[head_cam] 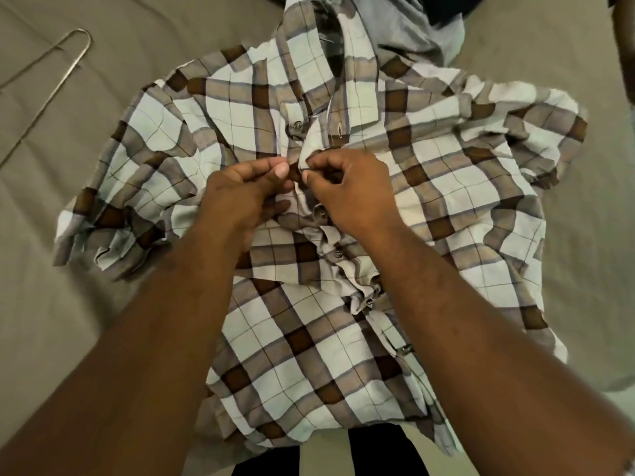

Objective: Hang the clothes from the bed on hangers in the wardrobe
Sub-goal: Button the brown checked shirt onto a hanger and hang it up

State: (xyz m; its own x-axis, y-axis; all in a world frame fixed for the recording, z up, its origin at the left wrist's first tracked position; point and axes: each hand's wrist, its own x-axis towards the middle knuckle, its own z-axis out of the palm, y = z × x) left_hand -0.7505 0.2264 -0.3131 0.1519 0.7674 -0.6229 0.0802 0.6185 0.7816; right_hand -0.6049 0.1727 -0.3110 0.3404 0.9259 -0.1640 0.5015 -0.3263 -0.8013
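The plaid shirt [446, 173] lay spread face-up and rumpled on the bed [103, 321], collar [343, 80] pointing away from the person and hem at the near edge. The fabric appeared thin, light and entirely limp: it creased freely, offered no stiffness, and would likely sag or slide off any support not seated under both shoulders. It appeared neither fragile nor slippery. The recommended hold points were judged to be the collar and the shoulder seams, the firmest parts; the front placket was suited only to fine fingertip work. The left hand [240, 197] had its thumb and curled fingers pinching the placket edge just below the collar. The right hand [347, 190], touching it, pinched the opposing edge with bent fingers. Whether a button was being fastened or undone there could not be determined. One button [321, 211] lay visible immediately below the hands. A grey garment [405, 25] lay partly beneath the shirt at the far side. A wire hanger [51, 84] rested on the bed, well apart to the left.
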